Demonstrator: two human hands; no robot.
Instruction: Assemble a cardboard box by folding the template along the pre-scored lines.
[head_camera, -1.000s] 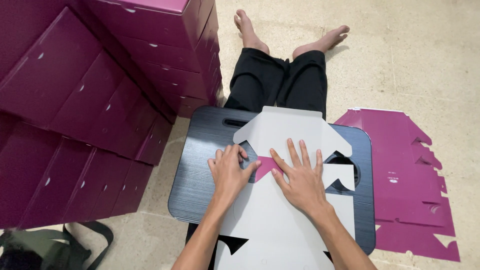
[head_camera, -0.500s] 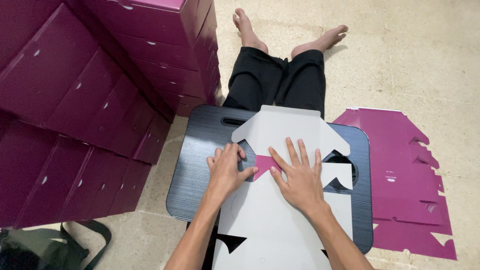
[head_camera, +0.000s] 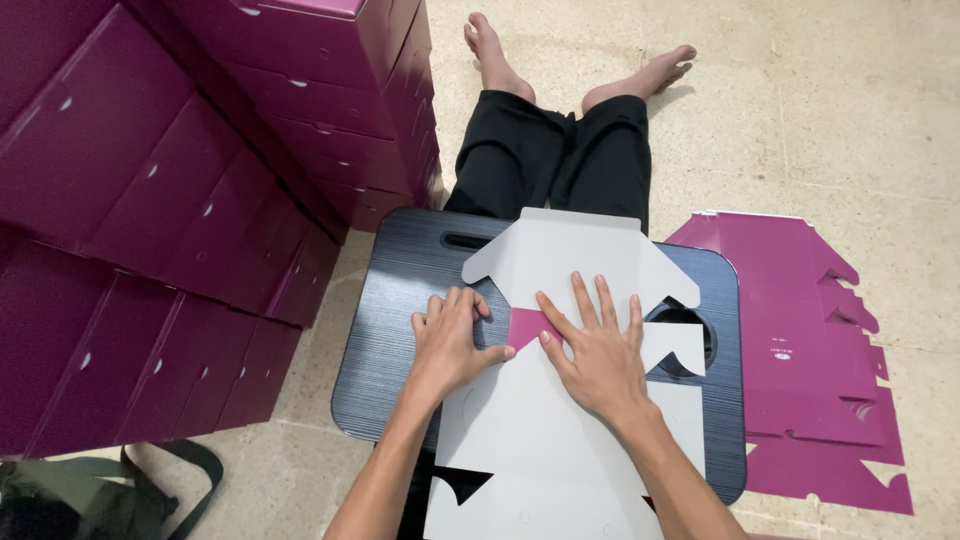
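A flat die-cut cardboard box blank (head_camera: 560, 260), white side up, lies on a black lap tray (head_camera: 400, 300) over my legs. A small magenta flap (head_camera: 527, 322) is folded over at its middle. My left hand (head_camera: 447, 340) presses on the blank's left edge, thumb tip at the flap. My right hand (head_camera: 592, 350) lies flat, fingers spread, on the blank just right of the flap. Neither hand grips anything.
Stacks of assembled magenta boxes (head_camera: 170, 200) fill the left side and reach up to the tray. A pile of flat magenta blanks (head_camera: 800, 340) lies on the tiled floor at right. A dark bag with a strap (head_camera: 90, 495) sits at bottom left.
Both hands stay pressed at the folded magenta flap; the left fingers have shifted slightly. The view has moved a little.
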